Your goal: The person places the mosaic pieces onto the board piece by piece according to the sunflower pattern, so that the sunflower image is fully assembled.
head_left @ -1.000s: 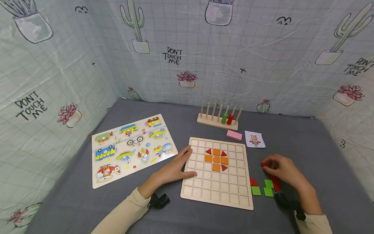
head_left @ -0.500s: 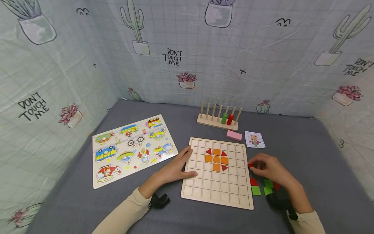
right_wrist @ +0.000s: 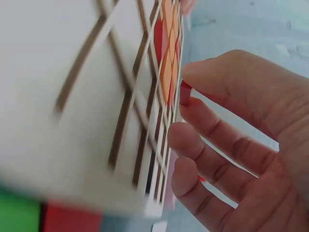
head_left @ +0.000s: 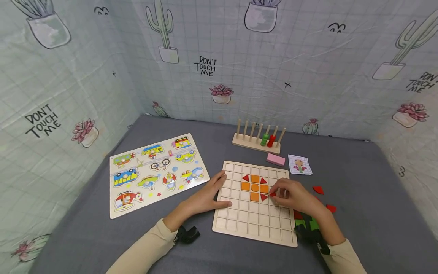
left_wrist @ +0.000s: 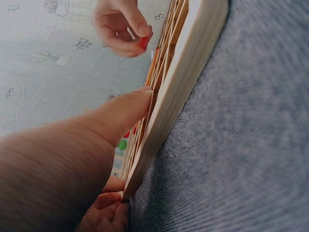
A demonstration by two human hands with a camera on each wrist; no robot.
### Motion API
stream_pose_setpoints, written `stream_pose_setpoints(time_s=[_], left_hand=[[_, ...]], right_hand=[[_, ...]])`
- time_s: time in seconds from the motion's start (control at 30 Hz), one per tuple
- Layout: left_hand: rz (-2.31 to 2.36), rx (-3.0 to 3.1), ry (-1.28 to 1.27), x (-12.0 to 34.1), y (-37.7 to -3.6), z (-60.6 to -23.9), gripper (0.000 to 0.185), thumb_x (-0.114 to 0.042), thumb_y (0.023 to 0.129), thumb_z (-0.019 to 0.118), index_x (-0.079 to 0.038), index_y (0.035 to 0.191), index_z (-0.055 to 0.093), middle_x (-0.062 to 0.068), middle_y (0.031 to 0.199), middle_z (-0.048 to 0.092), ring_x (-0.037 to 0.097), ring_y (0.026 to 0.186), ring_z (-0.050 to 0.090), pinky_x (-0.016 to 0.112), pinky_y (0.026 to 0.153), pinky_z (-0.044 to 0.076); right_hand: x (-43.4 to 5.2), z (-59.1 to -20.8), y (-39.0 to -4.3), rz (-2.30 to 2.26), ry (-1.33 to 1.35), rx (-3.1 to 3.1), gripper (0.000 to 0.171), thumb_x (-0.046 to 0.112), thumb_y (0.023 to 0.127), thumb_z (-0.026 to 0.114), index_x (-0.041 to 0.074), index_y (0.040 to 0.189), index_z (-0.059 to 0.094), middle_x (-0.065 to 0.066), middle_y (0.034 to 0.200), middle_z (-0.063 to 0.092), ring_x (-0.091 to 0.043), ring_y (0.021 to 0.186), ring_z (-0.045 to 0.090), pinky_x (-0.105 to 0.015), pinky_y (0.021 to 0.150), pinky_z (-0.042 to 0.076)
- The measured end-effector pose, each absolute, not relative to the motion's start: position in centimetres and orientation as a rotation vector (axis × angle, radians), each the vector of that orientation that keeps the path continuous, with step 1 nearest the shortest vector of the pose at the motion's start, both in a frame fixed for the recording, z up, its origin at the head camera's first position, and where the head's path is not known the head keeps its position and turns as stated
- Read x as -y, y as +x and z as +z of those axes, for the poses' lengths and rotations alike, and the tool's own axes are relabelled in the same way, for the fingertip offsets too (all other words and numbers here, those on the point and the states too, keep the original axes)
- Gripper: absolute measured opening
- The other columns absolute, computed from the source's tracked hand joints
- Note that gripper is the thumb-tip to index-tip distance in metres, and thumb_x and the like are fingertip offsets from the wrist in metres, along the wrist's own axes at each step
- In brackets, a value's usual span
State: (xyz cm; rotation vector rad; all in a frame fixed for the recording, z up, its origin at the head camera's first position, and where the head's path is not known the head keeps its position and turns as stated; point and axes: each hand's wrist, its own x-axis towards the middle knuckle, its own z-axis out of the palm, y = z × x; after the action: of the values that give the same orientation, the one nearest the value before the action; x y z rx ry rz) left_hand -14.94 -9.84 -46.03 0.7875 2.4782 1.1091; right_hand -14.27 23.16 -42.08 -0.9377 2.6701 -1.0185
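A square wooden grid board (head_left: pixel 239 224) lies in the middle of the table in the head view. Orange squares (head_left: pixel 245 186), an orange circle (head_left: pixel 254 187) and three red triangles (head_left: pixel 246 177) sit in its cells. My left hand (head_left: pixel 206 196) rests along the board's left edge, thumb on top; in the left wrist view the thumb (left_wrist: pixel 128 108) lies across the rim. Over the board, right of the orange pieces, my right hand (head_left: pixel 294 194) pinches a small red tile (right_wrist: pixel 185 93) between thumb and index finger. Its full shape is hidden by the fingertips.
Red pieces (head_left: pixel 318 189) and green squares (head_left: pixel 314 224) lie right of the board, partly under my right wrist. A pattern card (head_left: pixel 300 164), a pink block (head_left: pixel 275 159) and a peg stand (head_left: pixel 256 144) are behind. A vehicle puzzle (head_left: pixel 159 175) lies left.
My right hand has moved left with the red tile, from the loose pieces to over the board. Red pieces at the right have come into sight. My left hand stays put.
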Motion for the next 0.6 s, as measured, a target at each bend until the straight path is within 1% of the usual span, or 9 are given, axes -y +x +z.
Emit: stream_pose_setpoints(time_s=[0.17, 0.3, 0.37, 0.6], left_hand=[[1.098, -2.481, 0.781, 9.9, -15.0, -45.9, 0.094, -0.041, 0.089, 0.071, -0.002, 0.155, 0.017, 0.01, 0.164, 0.006, 0.027, 0.149, 0.013, 0.046, 0.115, 0.026], [1.095, -2.489, 0.773, 9.9, -15.1, -45.8, 0.094, -0.041, 0.088, 0.072, -0.002, 0.155, 0.018, 0.01, 0.164, 0.006, 0.027, 0.148, 0.013, 0.046, 0.115, 0.026], [1.093, -2.49, 0.77, 9.9, -15.1, -45.7, 0.094, -0.041, 0.088, 0.072, -0.002, 0.155, 0.018, 0.01, 0.164, 0.007, 0.027, 0.148, 0.014, 0.046, 0.115, 0.026], [1.08, -2.492, 0.768, 9.9, -15.1, -45.9, 0.094, -0.041, 0.089, 0.071, -0.002, 0.155, 0.018, 0.009, 0.164, 0.007, 0.027, 0.148, 0.015, 0.046, 0.115, 0.026]], right_hand=[[-21.1, -42.2, -14.7, -1.05, -0.962, -2.617, 0.012, 0.004, 0.085, 0.074, 0.008, 0.097, 0.071, -0.001, 0.092, 0.063, -0.012, 0.072, 0.051, -0.025, 0.061, 0.046], [-19.6, -42.1, -15.1, -1.035, -0.999, -2.582, 0.01, 0.006, 0.086, 0.074, 0.009, 0.095, 0.072, 0.0, 0.091, 0.064, -0.016, 0.078, 0.053, -0.026, 0.066, 0.048], [-18.9, -42.1, -15.2, -1.021, -1.014, -2.569, 0.009, 0.006, 0.087, 0.073, 0.01, 0.095, 0.072, 0.0, 0.093, 0.065, -0.017, 0.08, 0.054, -0.026, 0.068, 0.049], [-17.0, -42.3, -15.3, -0.981, -1.024, -2.562, 0.011, 0.006, 0.086, 0.074, 0.01, 0.095, 0.072, 0.001, 0.092, 0.064, -0.014, 0.078, 0.052, -0.026, 0.068, 0.046]])
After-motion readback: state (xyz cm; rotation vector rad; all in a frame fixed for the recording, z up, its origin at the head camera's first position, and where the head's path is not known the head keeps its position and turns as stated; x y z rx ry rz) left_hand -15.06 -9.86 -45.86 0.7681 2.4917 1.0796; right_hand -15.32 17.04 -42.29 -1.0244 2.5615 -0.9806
